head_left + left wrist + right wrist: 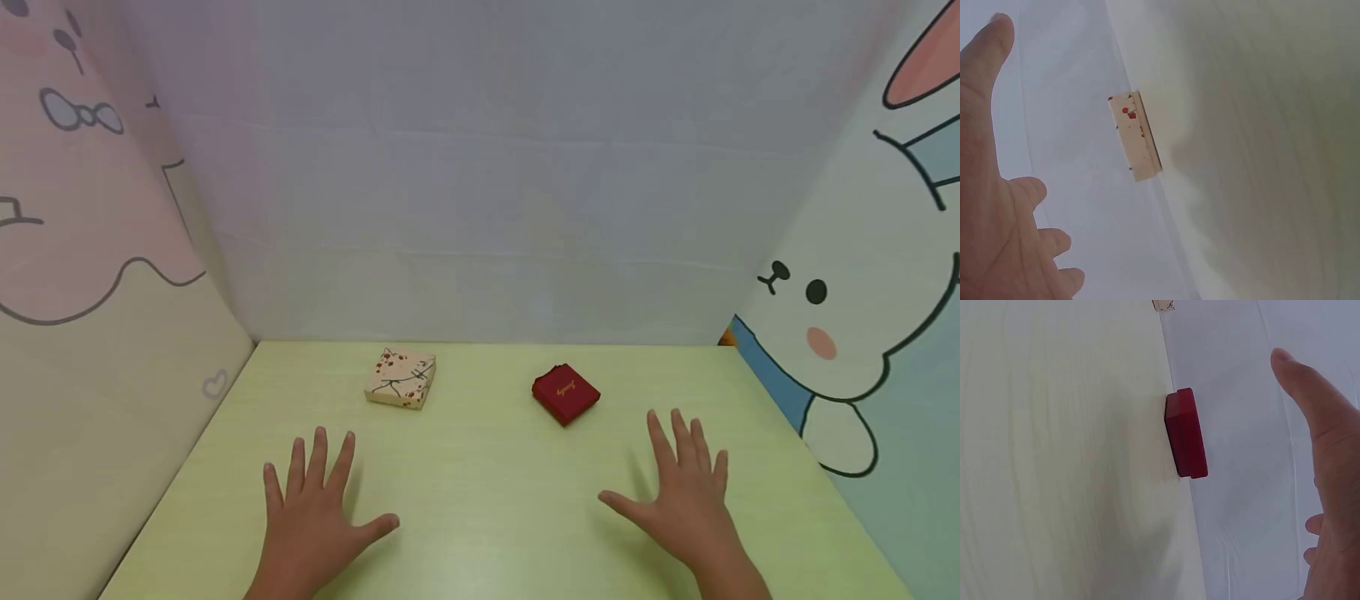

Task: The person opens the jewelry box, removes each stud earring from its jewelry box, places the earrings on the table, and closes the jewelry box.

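My left hand [309, 517] hovers over the near left of the table with its fingers spread and holds nothing. Beyond its fingertips lies a cream box [401, 378] printed with red blossoms and dark branches; the left wrist view shows the side of this box [1134, 137]. On the right, my right hand [684, 504] is also spread over the table, with nothing in it. A dark red box [566, 394] with gold lettering sits ahead and to the left of that hand. In the right wrist view the red box [1186, 434] appears side-on, apart from the fingers.
Both boxes rest on a pale yellow-green table [480, 483]. A white cloth [480, 183] hangs along its back edge. Cartoon-printed curtains stand at the sides, with a pink figure [82, 217] at left and a rabbit [847, 292] at right.
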A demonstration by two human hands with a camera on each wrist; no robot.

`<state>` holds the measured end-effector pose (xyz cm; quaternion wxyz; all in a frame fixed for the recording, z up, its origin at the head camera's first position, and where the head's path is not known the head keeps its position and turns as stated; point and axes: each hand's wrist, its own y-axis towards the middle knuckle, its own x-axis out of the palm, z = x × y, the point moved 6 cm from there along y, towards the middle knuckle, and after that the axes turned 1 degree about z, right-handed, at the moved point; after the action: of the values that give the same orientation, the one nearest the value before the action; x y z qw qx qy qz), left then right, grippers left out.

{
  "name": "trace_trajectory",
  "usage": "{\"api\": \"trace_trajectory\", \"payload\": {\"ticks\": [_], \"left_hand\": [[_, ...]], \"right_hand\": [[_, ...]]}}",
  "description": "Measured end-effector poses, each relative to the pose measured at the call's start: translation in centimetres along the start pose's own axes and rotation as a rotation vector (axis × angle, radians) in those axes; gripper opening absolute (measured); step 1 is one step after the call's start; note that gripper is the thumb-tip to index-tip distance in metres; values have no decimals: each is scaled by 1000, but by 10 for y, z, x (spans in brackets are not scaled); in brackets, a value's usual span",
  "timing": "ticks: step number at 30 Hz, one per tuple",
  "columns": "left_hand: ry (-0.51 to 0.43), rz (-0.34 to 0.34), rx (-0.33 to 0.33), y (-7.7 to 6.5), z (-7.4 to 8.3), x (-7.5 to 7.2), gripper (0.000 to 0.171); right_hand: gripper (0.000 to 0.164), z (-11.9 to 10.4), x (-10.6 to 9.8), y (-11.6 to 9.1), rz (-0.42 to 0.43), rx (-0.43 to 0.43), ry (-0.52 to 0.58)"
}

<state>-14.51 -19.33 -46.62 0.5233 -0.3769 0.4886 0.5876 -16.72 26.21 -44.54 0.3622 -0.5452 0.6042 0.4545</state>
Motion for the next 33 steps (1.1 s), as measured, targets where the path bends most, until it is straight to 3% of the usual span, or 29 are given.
{"api": "trace_trajectory", "payload": {"ticks": [13, 22, 27, 33], "left_hand": [[-23, -22, -7, -3, 4, -3, 125], [-78, -14, 35, 11, 7, 8, 123], [-103, -19, 96, 28, 20, 13, 121], [-78, -81, 200, 46, 52, 22, 118]], "right_hand": [[130, 3, 2, -3, 54, -26, 21], [131, 6, 5, 5, -23, 8, 67], [129, 3, 4, 18, -36, -29, 67], [126, -6, 7, 36, -72, -101, 48]]}}
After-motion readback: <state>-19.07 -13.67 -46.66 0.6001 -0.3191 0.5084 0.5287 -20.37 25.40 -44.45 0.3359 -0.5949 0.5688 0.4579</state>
